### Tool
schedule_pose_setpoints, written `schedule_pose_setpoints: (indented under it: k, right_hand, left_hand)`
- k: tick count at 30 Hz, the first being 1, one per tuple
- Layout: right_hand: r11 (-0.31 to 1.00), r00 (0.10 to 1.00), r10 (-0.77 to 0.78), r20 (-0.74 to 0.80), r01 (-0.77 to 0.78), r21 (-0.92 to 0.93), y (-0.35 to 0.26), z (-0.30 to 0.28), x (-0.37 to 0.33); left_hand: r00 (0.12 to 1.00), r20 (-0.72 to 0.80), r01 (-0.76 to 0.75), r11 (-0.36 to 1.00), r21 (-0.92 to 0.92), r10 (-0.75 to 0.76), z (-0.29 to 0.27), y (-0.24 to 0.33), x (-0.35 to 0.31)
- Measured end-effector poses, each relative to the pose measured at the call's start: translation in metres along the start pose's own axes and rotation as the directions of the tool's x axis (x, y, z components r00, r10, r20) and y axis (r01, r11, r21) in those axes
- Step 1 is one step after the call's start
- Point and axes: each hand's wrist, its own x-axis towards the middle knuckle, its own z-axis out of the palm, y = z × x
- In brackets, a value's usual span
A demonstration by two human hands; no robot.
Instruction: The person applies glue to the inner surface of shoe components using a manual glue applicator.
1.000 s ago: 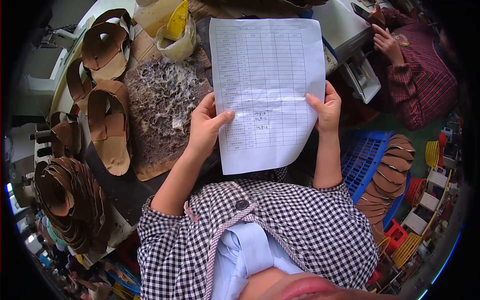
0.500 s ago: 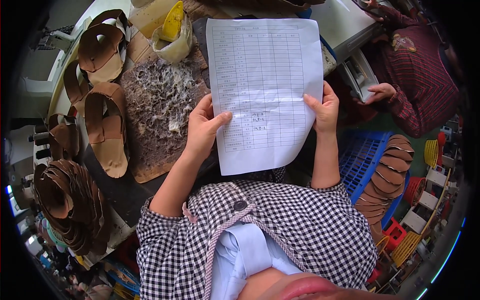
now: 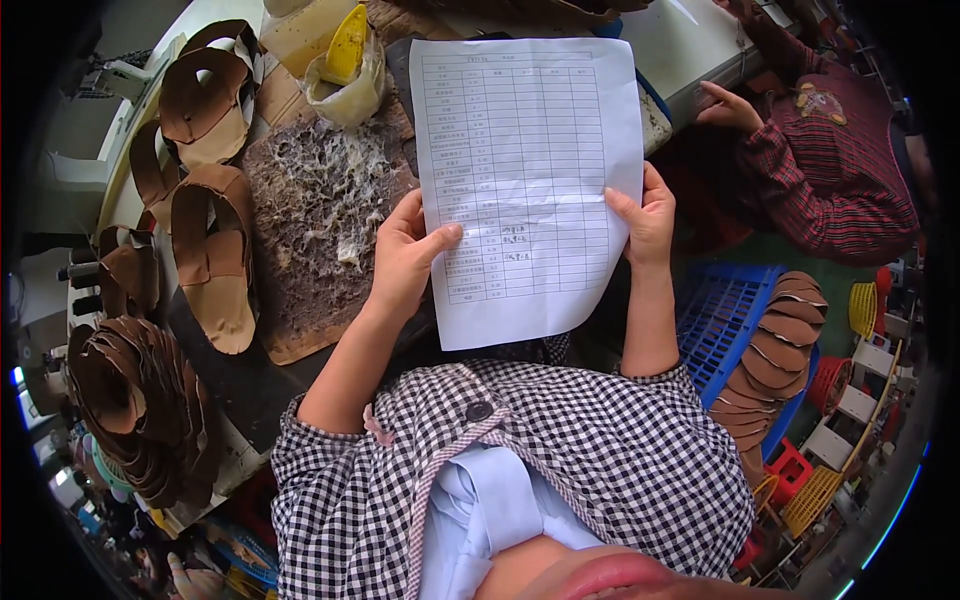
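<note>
A white sheet of paper (image 3: pixel 530 130) printed with a table is held up in front of me, with a few handwritten marks in its lower rows. My left hand (image 3: pixel 408 250) pinches its left edge, thumb on top. On the opposite edge my right hand (image 3: pixel 645 215) grips it the same way, fingers behind the sheet. Left of the paper lies a board (image 3: pixel 320 200) crusted with dried glue. Beside that board rest brown leather shoe uppers (image 3: pixel 212 260), and a bag-lined pot (image 3: pixel 345 95) with a yellow scraper (image 3: pixel 346 45) stands at its far end.
A stack of brown leather pieces (image 3: pixel 140 410) sits at the near left. To my right, a blue plastic basket (image 3: pixel 730 315) holds several brown leather pieces (image 3: pixel 780 340). At the far right a co-worker in a dark red plaid sleeve (image 3: pixel 820 200) is beside a white table (image 3: pixel 700 40).
The co-worker's near hand has moved away from a grey tray-like object, up toward the table edge; that object is out of sight now. My hands and the paper have barely shifted.
</note>
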Motion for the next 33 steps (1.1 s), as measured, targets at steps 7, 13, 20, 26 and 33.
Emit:
schedule_pose_setpoints:
  k: [7, 13, 20, 26, 33]
  right_hand:
    - [1.000, 1.000, -0.001, 0.010, 0.000, 0.010, -0.0005, 0.0007, 0.0006]
    - [1.000, 1.000, 0.002, 0.006, -0.002, 0.010, -0.0022, 0.0018, -0.0003]
    - [1.000, 1.000, -0.002, 0.005, 0.002, 0.004, -0.0003, 0.0009, -0.0016]
    - [1.000, 1.000, -0.005, -0.002, 0.005, 0.006, -0.0014, 0.0014, -0.0022]
    - [1.000, 1.000, -0.007, -0.001, 0.007, -0.010, -0.0009, 0.0009, -0.0041]
  left_hand:
    - [1.000, -0.002, -0.002, 1.000, 0.000, 0.002, -0.0001, 0.0007, -0.0016]
    - [1.000, -0.004, 0.011, 1.000, 0.006, -0.011, 0.0003, 0.0031, -0.0034]
    - [1.000, -0.010, -0.001, 1.000, 0.012, 0.001, 0.0002, 0.0017, -0.0043]
    - [1.000, -0.005, 0.002, 1.000, 0.004, -0.002, -0.0002, 0.0001, -0.0043]
    - [1.000, -0.007, -0.016, 1.000, 0.011, 0.016, 0.0006, 0.0004, -0.0060]
